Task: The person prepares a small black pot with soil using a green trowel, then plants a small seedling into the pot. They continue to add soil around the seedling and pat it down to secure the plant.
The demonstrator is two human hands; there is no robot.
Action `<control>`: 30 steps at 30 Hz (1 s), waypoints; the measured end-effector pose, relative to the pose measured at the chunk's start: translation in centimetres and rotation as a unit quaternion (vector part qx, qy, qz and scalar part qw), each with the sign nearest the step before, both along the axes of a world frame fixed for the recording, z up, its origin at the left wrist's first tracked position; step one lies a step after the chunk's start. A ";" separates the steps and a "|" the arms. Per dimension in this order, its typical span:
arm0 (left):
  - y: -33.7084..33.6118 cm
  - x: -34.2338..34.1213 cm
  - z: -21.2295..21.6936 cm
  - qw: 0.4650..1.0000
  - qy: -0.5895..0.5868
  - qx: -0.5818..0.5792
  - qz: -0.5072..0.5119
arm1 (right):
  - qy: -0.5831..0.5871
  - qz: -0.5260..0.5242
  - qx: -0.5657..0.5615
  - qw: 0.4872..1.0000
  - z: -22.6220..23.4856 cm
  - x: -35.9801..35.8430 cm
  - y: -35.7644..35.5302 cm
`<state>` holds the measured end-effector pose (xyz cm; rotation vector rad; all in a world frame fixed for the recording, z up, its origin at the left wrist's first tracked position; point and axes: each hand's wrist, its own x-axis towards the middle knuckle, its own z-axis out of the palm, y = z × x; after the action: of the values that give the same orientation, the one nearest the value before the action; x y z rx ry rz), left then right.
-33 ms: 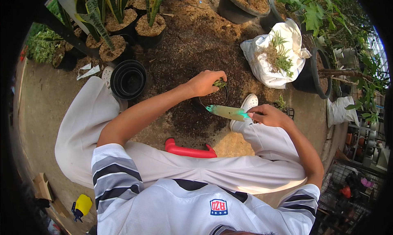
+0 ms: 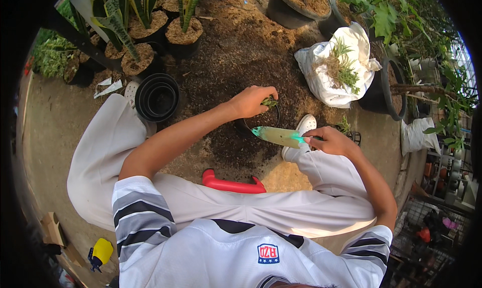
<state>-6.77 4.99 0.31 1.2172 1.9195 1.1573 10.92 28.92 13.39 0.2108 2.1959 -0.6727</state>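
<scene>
My left hand (image 2: 253,102) is closed around a small green plant (image 2: 270,102), holding it at the far side of a small black pot (image 2: 277,121) partly filled with dark soil. The plant's lower part is hidden by my fingers and the pot. In my right hand (image 2: 330,141) is a garden trowel (image 2: 280,136) with a pale, dirt-smeared blade and bright green ends. Its tip points left, close by the pot's near rim; whether they touch I cannot tell. Loose dark soil (image 2: 221,147) surrounds the pot.
Nested black pots (image 2: 157,98) stand by my left foot. A red curved-ended tool (image 2: 233,186) lies before my legs. At right sits a white sack (image 2: 321,85) topped with uprooted plants (image 2: 344,69). Potted snake plants (image 2: 186,34) fill the far left; a yellow spray bottle (image 2: 103,250) is near left.
</scene>
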 end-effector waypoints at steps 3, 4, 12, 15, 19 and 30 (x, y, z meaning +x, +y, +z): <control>0.0 0.0 -0.1 1.000 0.001 0.008 -0.001 | 0.092 0.066 0.050 0.992 0.9 -0.8 -1.6; 0.0 0.0 -0.1 1.000 -0.001 0.010 -0.001 | 0.134 0.082 0.052 0.986 0.2 -0.6 -1.6; 0.1 0.0 0.0 0.999 0.011 0.040 -0.006 | 0.210 0.128 0.126 0.961 -6.0 2.2 -0.5; 0.0 -0.2 -0.1 0.999 0.009 0.038 -0.001 | 0.180 0.133 0.110 0.968 -4.5 1.0 -0.5; 0.0 -0.2 -0.3 1.000 0.007 0.028 -0.004 | 0.155 0.123 0.106 0.974 -1.3 -0.2 -1.8; 0.4 -0.6 -0.1 1.000 -0.009 0.003 -0.001 | 0.167 0.085 0.085 0.979 -3.9 1.0 -1.1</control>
<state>-7.32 5.41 0.17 1.2076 1.9037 1.1692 11.89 27.80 9.50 -0.0055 2.5610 -0.4476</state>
